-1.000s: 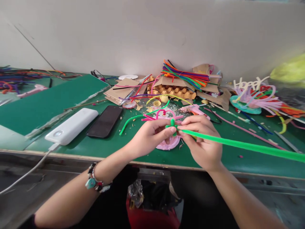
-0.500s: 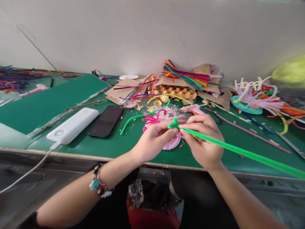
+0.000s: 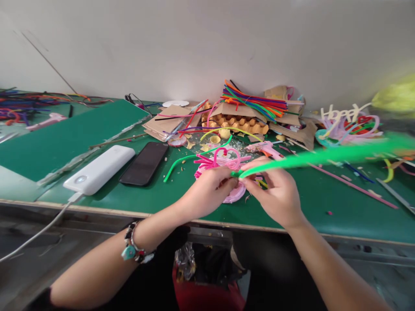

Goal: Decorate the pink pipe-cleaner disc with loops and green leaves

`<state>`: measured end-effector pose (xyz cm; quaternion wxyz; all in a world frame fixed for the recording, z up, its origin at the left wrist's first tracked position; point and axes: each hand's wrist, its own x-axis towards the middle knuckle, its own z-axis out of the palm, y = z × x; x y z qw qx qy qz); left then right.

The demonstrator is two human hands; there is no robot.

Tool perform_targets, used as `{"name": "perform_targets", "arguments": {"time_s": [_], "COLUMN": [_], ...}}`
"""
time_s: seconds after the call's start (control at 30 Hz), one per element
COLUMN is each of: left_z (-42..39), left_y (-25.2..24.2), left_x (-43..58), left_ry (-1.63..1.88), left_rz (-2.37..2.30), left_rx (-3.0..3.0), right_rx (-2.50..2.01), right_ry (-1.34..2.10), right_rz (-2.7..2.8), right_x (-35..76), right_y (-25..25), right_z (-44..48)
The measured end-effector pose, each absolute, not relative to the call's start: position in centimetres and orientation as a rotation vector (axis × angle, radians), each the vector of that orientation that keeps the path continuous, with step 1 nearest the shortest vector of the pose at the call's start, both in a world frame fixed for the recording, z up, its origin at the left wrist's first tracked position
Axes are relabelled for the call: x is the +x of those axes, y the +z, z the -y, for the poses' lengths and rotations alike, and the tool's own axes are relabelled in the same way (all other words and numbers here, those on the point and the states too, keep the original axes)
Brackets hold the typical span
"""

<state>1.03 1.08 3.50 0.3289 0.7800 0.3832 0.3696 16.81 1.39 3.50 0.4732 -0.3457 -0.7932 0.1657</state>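
A bright green pipe cleaner (image 3: 301, 160) runs between my hands, its long free part blurred and reaching out to the right. My left hand (image 3: 207, 190) pinches its short bent end, which is mostly hidden by the fingers. Close beside it, my right hand (image 3: 275, 192) has thumb and fingers closed on the same pipe cleaner near the bend. Behind and below my hands, a pink pipe-cleaner piece (image 3: 235, 194) with loops and loose ends lies on the green table (image 3: 181, 209).
A white power bank (image 3: 99, 170) with a cable and a black phone (image 3: 144, 164) lie left. Behind are an egg carton (image 3: 240, 123), a bundle of coloured pipe cleaners (image 3: 253, 101) and a pink glue gun (image 3: 266, 148). A "Happy" decoration (image 3: 346, 125) stands right.
The long part of the green pipe cleaner has swung upward on the right, from sloping down to rising. Its short bent end has turned down between my fingers.
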Motion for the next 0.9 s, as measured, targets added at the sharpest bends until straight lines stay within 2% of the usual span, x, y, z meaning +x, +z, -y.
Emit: {"name": "perform_targets", "arguments": {"time_s": [0.17, 0.53, 0.9], "left_z": [-1.19, -1.06, -1.30], "left_y": [3.29, 3.40, 3.04], "left_x": [1.12, 1.18, 1.09], "left_ry": [0.873, 0.861, 0.865], "left_rz": [-0.948, -0.797, -0.927], "left_rx": [2.097, 2.043, 2.046], "right_rx": [-0.880, -1.047, -1.062], "right_ry": [0.727, 1.197, 1.277], "right_rz": [1.959, 1.568, 1.502], "right_x": [17.01, 16.66, 16.63], "right_y": [3.53, 3.70, 3.76], "right_z": [-1.58, -1.46, -1.41]}}
